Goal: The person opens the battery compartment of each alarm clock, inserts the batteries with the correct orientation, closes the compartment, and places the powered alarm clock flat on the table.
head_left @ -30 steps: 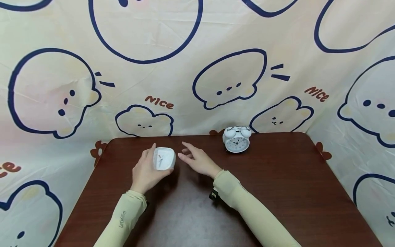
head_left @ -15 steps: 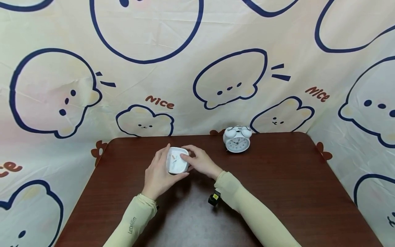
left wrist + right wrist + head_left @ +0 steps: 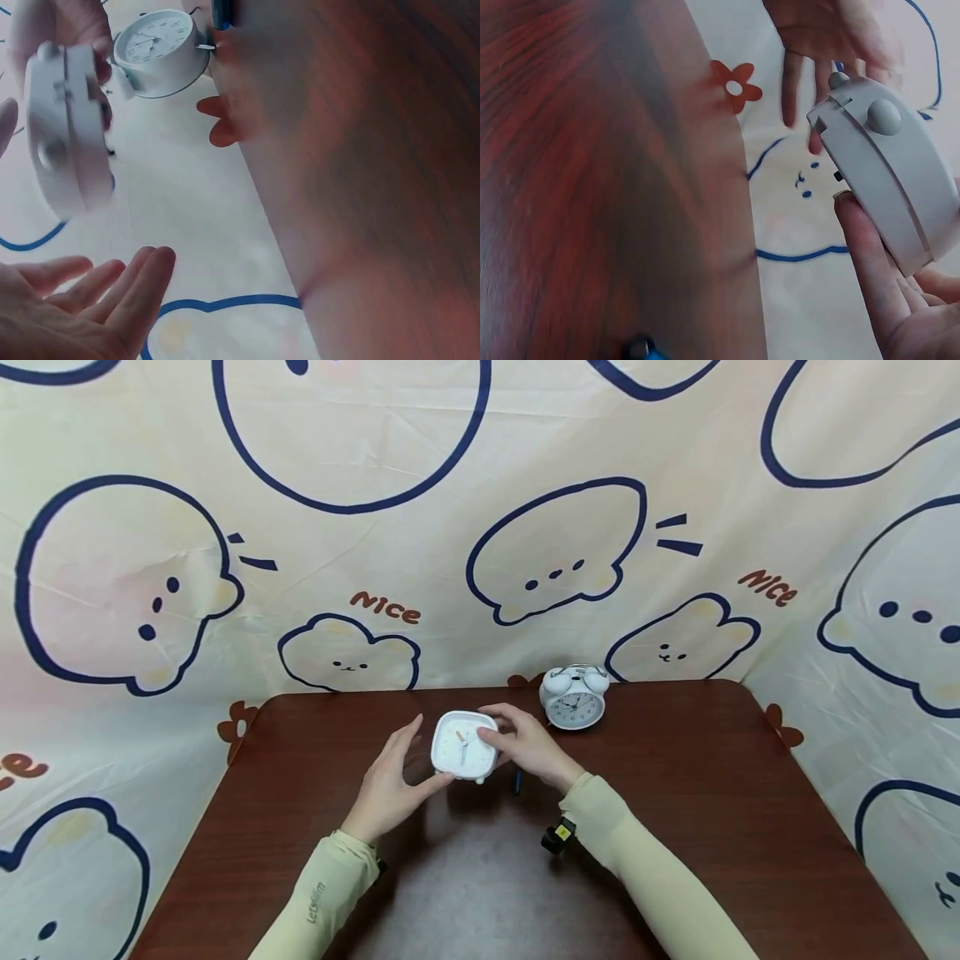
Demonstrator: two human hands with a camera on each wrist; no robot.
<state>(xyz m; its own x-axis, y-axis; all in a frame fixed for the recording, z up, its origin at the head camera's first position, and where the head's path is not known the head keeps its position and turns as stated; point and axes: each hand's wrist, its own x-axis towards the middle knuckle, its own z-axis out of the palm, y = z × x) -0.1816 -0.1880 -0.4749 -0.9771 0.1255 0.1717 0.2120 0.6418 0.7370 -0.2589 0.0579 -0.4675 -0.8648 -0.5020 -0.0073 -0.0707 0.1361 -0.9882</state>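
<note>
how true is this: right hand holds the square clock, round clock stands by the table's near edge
Not the near edge: the round clock stands by the far edge of the table, as the head view shows. The right hand does hold the square clock.

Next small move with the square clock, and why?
Probably draw the left hand back slightly: the right hand grips the square clock by its side, while the left's fingers are extended, apart from it; left thumb contact is unclear.
</note>
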